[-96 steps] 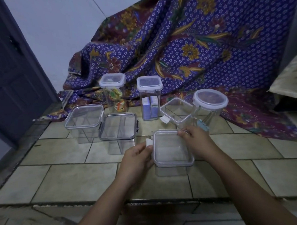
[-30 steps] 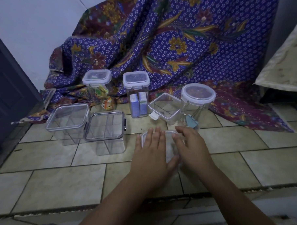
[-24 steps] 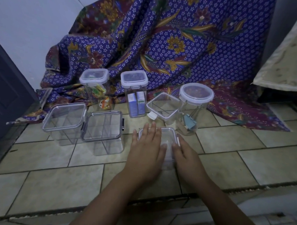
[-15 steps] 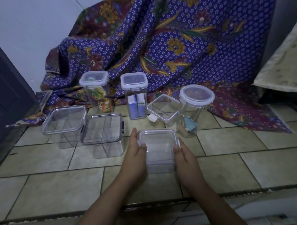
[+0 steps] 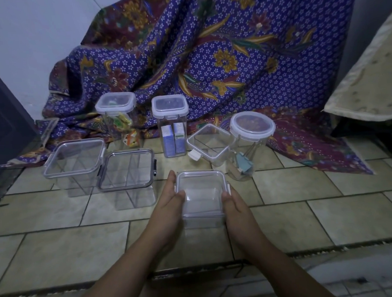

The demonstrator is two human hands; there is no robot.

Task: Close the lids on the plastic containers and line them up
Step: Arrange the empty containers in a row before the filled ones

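Clear plastic, the small square container [image 5: 202, 222] stands on the floor [image 5: 304, 188] between left hand [image 5: 169, 201] and right hand [image 5: 234, 205]. Each grip lies flat-fingered against a side, thumb on the lid [image 5: 201, 190]. Press both side clips [image 5: 228, 187] down evenly, I'd judge.

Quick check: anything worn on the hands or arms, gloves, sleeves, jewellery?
Nothing shows. The left hand and right hand are ungloved. No sleeve appears anywhere up to the frame edge, and no watch, ring or bracelet is visible in the dim light.
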